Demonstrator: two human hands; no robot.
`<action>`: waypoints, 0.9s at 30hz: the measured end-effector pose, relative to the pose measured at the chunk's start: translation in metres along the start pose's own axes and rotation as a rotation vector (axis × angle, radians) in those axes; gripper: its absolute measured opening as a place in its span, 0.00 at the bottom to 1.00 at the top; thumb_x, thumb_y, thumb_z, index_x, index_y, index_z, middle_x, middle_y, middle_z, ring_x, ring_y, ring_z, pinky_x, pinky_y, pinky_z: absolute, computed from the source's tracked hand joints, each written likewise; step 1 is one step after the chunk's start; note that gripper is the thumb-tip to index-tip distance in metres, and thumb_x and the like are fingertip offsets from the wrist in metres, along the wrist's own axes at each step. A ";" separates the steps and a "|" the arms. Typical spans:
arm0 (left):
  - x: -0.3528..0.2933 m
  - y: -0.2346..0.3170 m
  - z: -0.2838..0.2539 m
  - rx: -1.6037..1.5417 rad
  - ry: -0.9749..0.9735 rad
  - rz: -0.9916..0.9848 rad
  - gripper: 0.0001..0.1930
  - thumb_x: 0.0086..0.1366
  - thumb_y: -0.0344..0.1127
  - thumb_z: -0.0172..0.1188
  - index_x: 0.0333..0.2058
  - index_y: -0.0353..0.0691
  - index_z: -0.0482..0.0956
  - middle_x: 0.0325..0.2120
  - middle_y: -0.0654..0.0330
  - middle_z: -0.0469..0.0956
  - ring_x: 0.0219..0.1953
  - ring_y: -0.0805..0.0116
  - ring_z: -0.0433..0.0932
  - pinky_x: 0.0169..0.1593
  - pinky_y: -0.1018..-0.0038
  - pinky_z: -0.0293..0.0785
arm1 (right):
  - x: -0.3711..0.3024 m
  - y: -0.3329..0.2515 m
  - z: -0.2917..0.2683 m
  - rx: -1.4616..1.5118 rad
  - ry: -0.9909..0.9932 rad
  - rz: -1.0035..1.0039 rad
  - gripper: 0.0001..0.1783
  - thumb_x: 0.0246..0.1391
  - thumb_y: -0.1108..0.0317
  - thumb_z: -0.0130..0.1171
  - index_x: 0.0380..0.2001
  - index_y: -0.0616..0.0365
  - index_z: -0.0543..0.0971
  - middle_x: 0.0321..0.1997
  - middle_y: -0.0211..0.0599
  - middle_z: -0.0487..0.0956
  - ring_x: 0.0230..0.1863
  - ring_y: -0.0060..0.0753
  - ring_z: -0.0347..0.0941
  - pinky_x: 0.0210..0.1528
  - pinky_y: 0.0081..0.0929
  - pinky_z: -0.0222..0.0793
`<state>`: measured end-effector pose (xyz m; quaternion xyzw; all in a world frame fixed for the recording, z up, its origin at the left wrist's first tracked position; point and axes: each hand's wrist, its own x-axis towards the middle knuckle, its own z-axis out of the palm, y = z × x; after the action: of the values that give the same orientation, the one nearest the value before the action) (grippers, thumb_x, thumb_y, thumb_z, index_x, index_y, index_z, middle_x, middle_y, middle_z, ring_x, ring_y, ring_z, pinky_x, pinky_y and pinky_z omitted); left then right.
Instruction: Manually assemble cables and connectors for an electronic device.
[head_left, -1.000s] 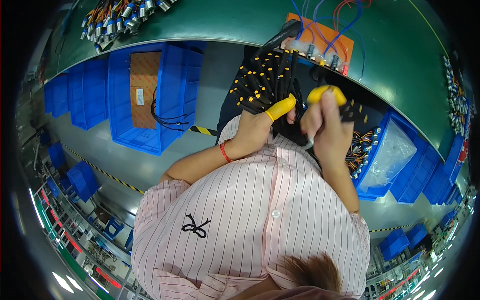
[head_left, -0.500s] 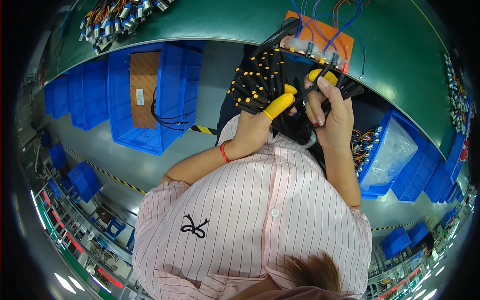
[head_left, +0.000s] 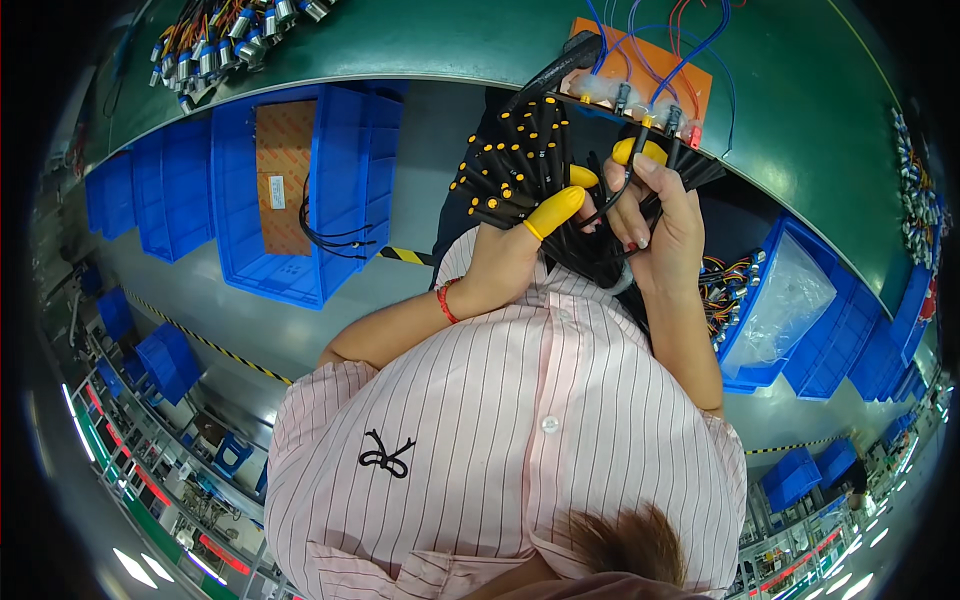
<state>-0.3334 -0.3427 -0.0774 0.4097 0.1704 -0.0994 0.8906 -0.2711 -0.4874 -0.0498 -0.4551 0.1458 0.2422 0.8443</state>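
My left hand (head_left: 500,262), with yellow finger cots on its thumb and a finger, is closed near a thick bundle of black cables (head_left: 530,160) with yellow tips. Between the thumb and yellow-capped finger of my right hand (head_left: 672,222) is one black cable plug (head_left: 637,160), its tip up at the yellow socket (head_left: 647,121). Whether it is seated inside cannot be made out. That socket belongs to a row on an orange test block (head_left: 690,85) with blue and red wires. Below, the cables hang toward my lap, partly hidden by my fingers.
The green workbench (head_left: 430,45) carries metal connectors with coloured wires (head_left: 235,40) at the far left. Blue bins (head_left: 235,240) stand left of me, one holding cardboard and black cables. A bin at right holds clear plastic film (head_left: 785,300) beside more wired connectors (head_left: 728,295).
My right hand has shifted slightly left, turning the plug more upright and bringing its tip to the yellow socket. The left hand and bundle have barely moved.
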 end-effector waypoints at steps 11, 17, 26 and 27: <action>0.002 0.000 -0.002 0.056 -0.029 0.011 0.14 0.69 0.33 0.53 0.49 0.31 0.73 0.34 0.57 0.78 0.37 0.70 0.76 0.45 0.73 0.72 | 0.002 0.006 -0.006 0.206 -0.013 0.017 0.15 0.62 0.61 0.52 0.35 0.66 0.74 0.26 0.33 0.73 0.13 0.13 0.54 0.18 0.14 0.52; 0.002 0.000 0.000 0.045 -0.031 0.015 0.14 0.69 0.33 0.54 0.49 0.31 0.73 0.34 0.57 0.78 0.37 0.70 0.76 0.45 0.74 0.72 | 0.000 0.004 0.002 0.187 0.059 0.006 0.13 0.64 0.62 0.52 0.36 0.63 0.74 0.25 0.31 0.72 0.14 0.12 0.54 0.20 0.14 0.54; 0.004 -0.004 -0.001 0.048 -0.003 0.024 0.14 0.68 0.31 0.54 0.49 0.30 0.73 0.35 0.56 0.78 0.37 0.69 0.77 0.44 0.73 0.73 | 0.003 0.005 0.010 0.275 0.065 0.042 0.14 0.64 0.58 0.51 0.33 0.59 0.74 0.20 0.29 0.69 0.15 0.19 0.56 0.22 0.25 0.62; 0.004 -0.004 -0.002 0.054 -0.015 0.031 0.14 0.68 0.31 0.54 0.49 0.30 0.73 0.35 0.56 0.78 0.37 0.69 0.77 0.44 0.73 0.73 | 0.003 0.004 0.011 0.274 0.067 0.042 0.14 0.64 0.58 0.51 0.32 0.59 0.74 0.20 0.29 0.69 0.16 0.19 0.56 0.22 0.25 0.62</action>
<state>-0.3314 -0.3443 -0.0830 0.4352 0.1546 -0.0934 0.8820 -0.2705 -0.4753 -0.0481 -0.3400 0.2151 0.2225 0.8880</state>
